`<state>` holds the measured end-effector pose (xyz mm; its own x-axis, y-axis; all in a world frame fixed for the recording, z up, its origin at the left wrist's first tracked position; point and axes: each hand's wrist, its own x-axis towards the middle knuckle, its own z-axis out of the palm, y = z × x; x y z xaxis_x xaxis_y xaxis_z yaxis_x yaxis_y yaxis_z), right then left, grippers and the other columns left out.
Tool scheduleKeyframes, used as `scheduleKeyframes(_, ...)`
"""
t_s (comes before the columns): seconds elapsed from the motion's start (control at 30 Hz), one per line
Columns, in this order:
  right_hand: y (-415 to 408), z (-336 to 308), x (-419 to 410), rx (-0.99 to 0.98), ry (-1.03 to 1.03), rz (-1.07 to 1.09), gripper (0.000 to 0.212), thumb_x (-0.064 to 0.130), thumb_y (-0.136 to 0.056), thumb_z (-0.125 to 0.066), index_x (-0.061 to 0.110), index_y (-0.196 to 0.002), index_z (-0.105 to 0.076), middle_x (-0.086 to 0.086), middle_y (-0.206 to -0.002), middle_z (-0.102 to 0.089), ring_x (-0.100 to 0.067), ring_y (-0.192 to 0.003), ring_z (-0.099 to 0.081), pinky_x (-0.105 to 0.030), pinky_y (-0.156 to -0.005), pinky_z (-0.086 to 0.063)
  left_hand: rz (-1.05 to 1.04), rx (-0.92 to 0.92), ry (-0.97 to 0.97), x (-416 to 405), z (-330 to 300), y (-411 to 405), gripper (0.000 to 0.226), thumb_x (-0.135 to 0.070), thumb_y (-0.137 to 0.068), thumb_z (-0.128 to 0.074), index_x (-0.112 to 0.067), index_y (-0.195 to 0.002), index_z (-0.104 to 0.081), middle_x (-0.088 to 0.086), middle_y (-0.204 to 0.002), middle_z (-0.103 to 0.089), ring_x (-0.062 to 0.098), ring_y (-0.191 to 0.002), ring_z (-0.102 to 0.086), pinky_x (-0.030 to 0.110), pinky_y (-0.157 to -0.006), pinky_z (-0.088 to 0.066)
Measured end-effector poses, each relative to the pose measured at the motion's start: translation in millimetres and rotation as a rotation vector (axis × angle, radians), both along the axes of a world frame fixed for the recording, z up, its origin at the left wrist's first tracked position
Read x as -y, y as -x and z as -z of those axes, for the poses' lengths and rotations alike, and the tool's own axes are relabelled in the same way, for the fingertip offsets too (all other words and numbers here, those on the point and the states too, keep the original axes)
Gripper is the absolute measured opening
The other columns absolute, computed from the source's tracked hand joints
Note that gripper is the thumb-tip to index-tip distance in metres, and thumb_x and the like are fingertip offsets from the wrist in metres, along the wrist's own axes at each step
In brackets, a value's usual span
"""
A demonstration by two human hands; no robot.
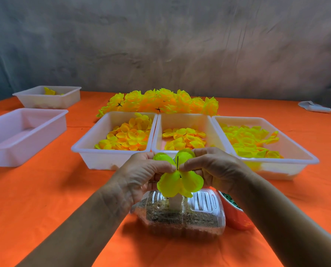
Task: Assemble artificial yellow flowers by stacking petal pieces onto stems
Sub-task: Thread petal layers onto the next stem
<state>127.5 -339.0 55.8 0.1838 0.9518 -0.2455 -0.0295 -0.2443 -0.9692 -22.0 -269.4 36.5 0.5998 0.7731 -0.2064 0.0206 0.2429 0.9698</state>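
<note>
Both of my hands meet over the middle of the table (pixel 45 199), which has an orange cover. My left hand (pixel 141 176) and my right hand (pixel 216 168) each pinch the yellow petal piece (pixel 178 182) near its centre, thumbs and fingertips pressed close to the thin dark stem (pixel 177 162) that passes up through it. The lobes of the petal piece spread out above and below my fingers.

Just under my hands lies a clear plastic bottle (pixel 180 214) on its side, with sandy filling inside and a white tube (pixel 175 203) standing in it. Beside it, under my right forearm, I see a red bowl (pixel 236 216) with something dark green in it; I cannot tell what it is.

Behind my hands stand three white trays side by side, touching: the left tray (pixel 87 149), the middle tray (pixel 160 130) and the right tray (pixel 303 151), each with loose yellow petals inside. Behind them lies a row of finished yellow flowers (pixel 160 101). Far to the left are two more white trays, a near one (pixel 16 151) and a far one (pixel 35 101); the far one holds a few yellow pieces. At the far right edge lies a small white object (pixel 315 107).
</note>
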Motion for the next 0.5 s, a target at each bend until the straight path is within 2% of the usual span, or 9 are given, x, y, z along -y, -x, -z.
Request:
scheduleKeyframes(0.07, -0.8, 1.4, 0.5, 0.014, 0.003, -0.003, 0.022, -0.01, -0.074, -0.064, -0.002, -0.094, -0.065, -0.017, -0.08, -0.07, -0.024, -0.06, -0.067, -0.036, -0.06, -0.057, 0.001, -0.027, -0.008, 0.0, 2.4, -0.5, 0.027, 0.003, -0.073, -0.069, -0.004, -0.099, -0.064, 0.009, -0.07, -0.069, 0.017, -0.052, -0.063, 0.027, -0.053, -0.052)
scheduleKeyframes(0.17, 0.1, 3.7, 0.9, 0.041, 0.016, 0.001, 0.026, -0.011, -0.074, -0.064, -0.005, -0.099, -0.064, -0.016, -0.077, -0.068, -0.02, -0.056, -0.066, -0.032, -0.054, -0.057, -0.006, -0.071, -0.025, 0.3, 5.2, -1.1, 0.019, 0.003, -0.075, -0.066, -0.008, -0.09, -0.065, 0.009, -0.071, -0.066, 0.019, -0.058, -0.058, 0.027, -0.058, -0.048)
scheduleKeyframes(0.4, 0.4, 3.9, -0.3, 0.082, 0.032, 0.025, 0.027, -0.011, -0.074, -0.065, -0.005, -0.1, -0.064, -0.014, -0.073, -0.067, -0.019, -0.054, -0.065, -0.027, -0.047, -0.053, -0.016, -0.108, -0.099, 0.1, 6.0, -0.5, 0.017, 0.003, -0.074, -0.067, -0.011, -0.083, -0.065, 0.004, -0.062, -0.058, 0.01, -0.046, -0.049, 0.023, -0.051, -0.04)
scheduleKeyframes(0.5, 1.0, 2.8, -1.4, 0.098, 0.031, 0.009, 0.023, -0.012, -0.074, -0.066, 0.0, -0.093, -0.065, -0.011, -0.07, -0.067, -0.017, -0.052, -0.065, -0.024, -0.045, -0.051, -0.019, -0.123, -0.127, 0.0, 5.9, -1.5, 0.018, 0.006, -0.074, -0.065, -0.01, -0.082, -0.064, 0.001, -0.055, -0.056, 0.008, -0.041, -0.047, 0.024, -0.052, -0.04)
